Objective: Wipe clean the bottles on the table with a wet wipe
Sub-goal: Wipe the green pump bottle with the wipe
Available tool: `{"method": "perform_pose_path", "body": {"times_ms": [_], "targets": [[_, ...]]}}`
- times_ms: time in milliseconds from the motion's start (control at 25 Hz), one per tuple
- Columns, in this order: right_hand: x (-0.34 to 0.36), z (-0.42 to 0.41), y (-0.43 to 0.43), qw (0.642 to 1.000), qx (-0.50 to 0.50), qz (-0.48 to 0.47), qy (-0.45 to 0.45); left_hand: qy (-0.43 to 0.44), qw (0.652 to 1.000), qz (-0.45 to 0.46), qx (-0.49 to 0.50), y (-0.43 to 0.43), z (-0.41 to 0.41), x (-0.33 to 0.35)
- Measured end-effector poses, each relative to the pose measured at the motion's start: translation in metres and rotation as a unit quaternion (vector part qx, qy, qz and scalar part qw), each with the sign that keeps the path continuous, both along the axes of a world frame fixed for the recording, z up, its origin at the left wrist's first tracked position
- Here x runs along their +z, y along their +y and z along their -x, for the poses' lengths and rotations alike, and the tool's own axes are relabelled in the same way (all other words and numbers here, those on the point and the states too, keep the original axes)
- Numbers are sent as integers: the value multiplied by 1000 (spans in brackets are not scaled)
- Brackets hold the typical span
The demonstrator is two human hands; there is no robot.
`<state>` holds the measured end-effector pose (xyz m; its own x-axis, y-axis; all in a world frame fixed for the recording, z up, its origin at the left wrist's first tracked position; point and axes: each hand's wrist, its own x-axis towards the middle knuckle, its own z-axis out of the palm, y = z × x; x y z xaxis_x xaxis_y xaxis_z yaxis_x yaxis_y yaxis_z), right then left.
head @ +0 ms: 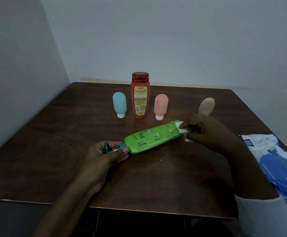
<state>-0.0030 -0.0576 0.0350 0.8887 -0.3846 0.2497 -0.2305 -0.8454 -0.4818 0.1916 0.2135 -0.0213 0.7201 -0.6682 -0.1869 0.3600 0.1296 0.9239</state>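
A green bottle (152,138) is held on its side just above the middle of the brown table (53,142). My left hand (105,155) grips its dark green cap end. My right hand (207,132) presses a white wet wipe (182,128) against the bottle's far end. Behind stand a tall red bottle (140,95), a small blue bottle (119,104), a small pink bottle (160,106) and a beige bottle (206,106), partly hidden by my right hand.
A blue pack of wet wipes (276,165) lies at the table's right edge. Small white specks (157,162) dot the table below the green bottle. Pale walls close in on the left and behind the table.
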Motion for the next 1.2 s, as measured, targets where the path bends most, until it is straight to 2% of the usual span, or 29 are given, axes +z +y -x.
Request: {"method": "perform_pose_path", "body": {"times_ms": [80, 200, 480, 560, 720, 800, 960, 1120, 1200], "targets": [[0, -6, 12, 999, 33, 10, -15, 0, 1000, -2, -5, 0, -1, 0], [-5, -23, 34, 993, 81, 85, -26, -1, 1000, -3, -6, 0, -1, 0], [-19, -41, 92, 970, 206, 127, -7, -7, 1000, -9, -3, 1, -1, -1], [-15, -40, 72, 978, 169, 120, -1, -8, 1000, -11, -4, 2, -1, 0], [-13, -26, 22, 993, 17, 121, 2, -13, 1000, -12, -6, 1, 0, -1], [-15, -24, 17, 991, -2, 136, 0, -20, 1000, -15, -6, 1, 0, -1], [-19, -37, 52, 984, 115, 133, -14, -26, 999, -19, -4, 2, 0, -1], [-27, -50, 98, 954, 240, 179, -27, -60, 997, -37, -13, 4, 2, 0], [-24, -51, 96, 954, 244, 171, -25, -66, 997, -45, -13, 4, 2, -1]]}}
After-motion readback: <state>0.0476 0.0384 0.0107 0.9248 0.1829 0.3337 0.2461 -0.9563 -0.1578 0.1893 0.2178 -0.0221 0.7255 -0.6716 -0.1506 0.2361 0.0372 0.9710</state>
